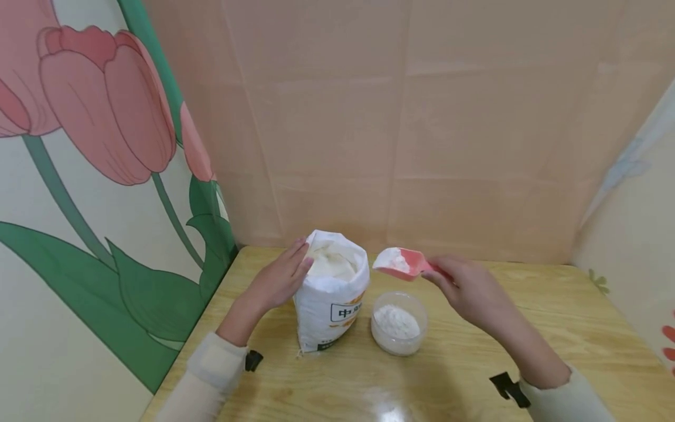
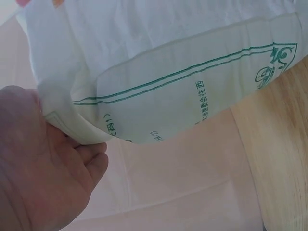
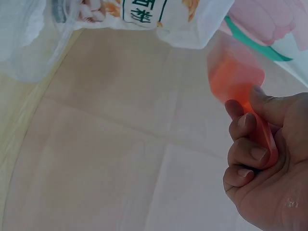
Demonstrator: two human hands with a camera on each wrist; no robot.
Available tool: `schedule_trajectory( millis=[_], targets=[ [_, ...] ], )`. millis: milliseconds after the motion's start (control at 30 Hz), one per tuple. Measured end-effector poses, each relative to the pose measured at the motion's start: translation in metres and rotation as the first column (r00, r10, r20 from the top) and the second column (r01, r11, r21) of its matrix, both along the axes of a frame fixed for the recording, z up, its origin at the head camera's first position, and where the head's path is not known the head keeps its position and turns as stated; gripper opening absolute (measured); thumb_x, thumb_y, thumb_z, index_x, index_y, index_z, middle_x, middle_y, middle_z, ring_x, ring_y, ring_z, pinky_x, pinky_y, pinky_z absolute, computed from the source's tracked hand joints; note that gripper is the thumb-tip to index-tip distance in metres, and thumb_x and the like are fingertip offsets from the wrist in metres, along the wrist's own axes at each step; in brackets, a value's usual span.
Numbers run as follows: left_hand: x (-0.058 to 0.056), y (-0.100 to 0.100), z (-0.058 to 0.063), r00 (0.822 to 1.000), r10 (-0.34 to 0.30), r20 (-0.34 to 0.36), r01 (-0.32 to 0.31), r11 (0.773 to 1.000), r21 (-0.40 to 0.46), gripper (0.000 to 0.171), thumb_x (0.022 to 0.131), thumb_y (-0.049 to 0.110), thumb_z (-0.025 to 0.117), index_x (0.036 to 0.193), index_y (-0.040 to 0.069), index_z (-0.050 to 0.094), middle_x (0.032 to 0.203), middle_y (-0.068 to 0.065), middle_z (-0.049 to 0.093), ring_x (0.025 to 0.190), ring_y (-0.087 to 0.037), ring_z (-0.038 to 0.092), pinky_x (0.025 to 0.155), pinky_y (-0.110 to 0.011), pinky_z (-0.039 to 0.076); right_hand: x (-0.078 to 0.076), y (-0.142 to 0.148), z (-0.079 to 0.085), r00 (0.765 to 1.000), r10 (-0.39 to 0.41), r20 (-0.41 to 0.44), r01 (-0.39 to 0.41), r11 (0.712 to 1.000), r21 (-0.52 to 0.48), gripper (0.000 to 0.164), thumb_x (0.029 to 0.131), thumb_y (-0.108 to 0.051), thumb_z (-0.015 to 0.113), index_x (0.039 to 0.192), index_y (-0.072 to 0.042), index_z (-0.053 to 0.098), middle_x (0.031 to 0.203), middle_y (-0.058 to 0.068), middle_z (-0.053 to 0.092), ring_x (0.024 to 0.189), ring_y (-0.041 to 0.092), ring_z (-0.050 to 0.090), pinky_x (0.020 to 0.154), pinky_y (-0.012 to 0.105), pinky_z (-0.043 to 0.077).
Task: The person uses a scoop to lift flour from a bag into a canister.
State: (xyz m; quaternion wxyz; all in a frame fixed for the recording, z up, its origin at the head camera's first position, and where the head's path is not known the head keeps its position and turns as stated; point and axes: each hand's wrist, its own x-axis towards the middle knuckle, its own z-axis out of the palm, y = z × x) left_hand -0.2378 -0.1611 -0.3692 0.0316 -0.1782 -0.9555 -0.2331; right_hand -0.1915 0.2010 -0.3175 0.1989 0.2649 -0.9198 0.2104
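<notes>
My right hand (image 1: 469, 293) grips the handle of a pink scoop (image 1: 413, 262), its fingers curled round it in the right wrist view. White flour (image 1: 391, 258) lies in the scoop, which is held above and behind a clear round bowl (image 1: 419, 343). More flour (image 1: 396, 321) fills part of this bowl. To its left stands an open white flour bag (image 1: 321, 310) with powder visible inside its mouth. My left hand (image 1: 279, 275) rests against the bag's upper left side, fingers extended near the rim. In the left wrist view, the bag's edge hides some fingertips.
The wooden table (image 1: 316, 390) carries the bag and bowl. Behind it hangs a creased pinkish-beige sheet (image 1: 422, 146). A wall with painted tulips (image 1: 105, 111) borders the left side, and a pale wall (image 1: 640, 234) stands at the right.
</notes>
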Motion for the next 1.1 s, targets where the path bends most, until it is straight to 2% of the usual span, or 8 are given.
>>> schedule_trajectory(
  millis=[333,700,967,1033,1100],
  targets=[
    [0.0,-0.002,0.0,1.0,0.001,0.024,-0.001,1.0,-0.004,0.071,0.109,0.054,0.019,0.161,0.006,0.024,0.17,-0.008,0.015,0.156,-0.024,0.013,0.124,-0.048,0.021,0.002,0.019,-0.016,0.996,-0.039,0.077,0.036,0.999,0.032,0.012,0.097,-0.023,0.07,0.096,-0.012,0.075,0.083,-0.004,0.068,0.065,0.01,0.05,0.059,0.03,0.043],
    [-0.002,-0.002,-0.001,0.999,-0.02,0.042,0.02,1.0,-0.007,0.069,0.11,0.051,0.021,0.16,0.003,0.022,0.17,-0.009,0.014,0.156,-0.024,0.012,0.125,-0.046,0.018,-0.006,0.043,-0.061,0.993,0.013,0.121,-0.029,0.99,0.136,0.007,0.093,-0.02,0.074,0.092,-0.013,0.074,0.081,-0.009,0.067,0.066,0.002,0.055,0.059,0.029,0.051],
    [-0.003,-0.001,-0.002,0.998,-0.032,0.05,0.032,0.999,-0.004,0.071,0.11,0.052,0.02,0.16,0.003,0.022,0.17,-0.01,0.013,0.156,-0.024,0.011,0.125,-0.046,0.018,-0.011,0.044,-0.072,0.996,0.056,0.074,-0.069,0.978,0.196,0.009,0.091,-0.021,0.076,0.085,-0.019,0.069,0.073,-0.015,0.056,0.062,0.001,0.047,0.058,0.027,0.045],
    [-0.003,-0.001,-0.001,0.998,-0.03,0.048,0.031,1.0,-0.005,0.07,0.11,0.052,0.021,0.16,0.003,0.022,0.17,-0.01,0.014,0.156,-0.024,0.012,0.125,-0.046,0.019,-0.014,0.042,-0.073,0.997,0.066,0.025,-0.07,0.962,0.264,0.009,0.091,-0.022,0.076,0.086,-0.019,0.07,0.073,-0.014,0.058,0.064,0.005,0.053,0.062,0.032,0.05],
    [-0.004,-0.002,-0.001,0.999,-0.031,0.042,0.031,0.999,-0.006,0.07,0.11,0.052,0.021,0.16,0.002,0.022,0.169,-0.01,0.014,0.156,-0.025,0.012,0.125,-0.046,0.019,-0.017,0.038,-0.073,0.996,0.082,-0.026,-0.067,0.934,0.352,0.01,0.09,-0.025,0.077,0.085,-0.019,0.069,0.074,-0.011,0.06,0.066,0.01,0.059,0.065,0.038,0.051]
  ],
)
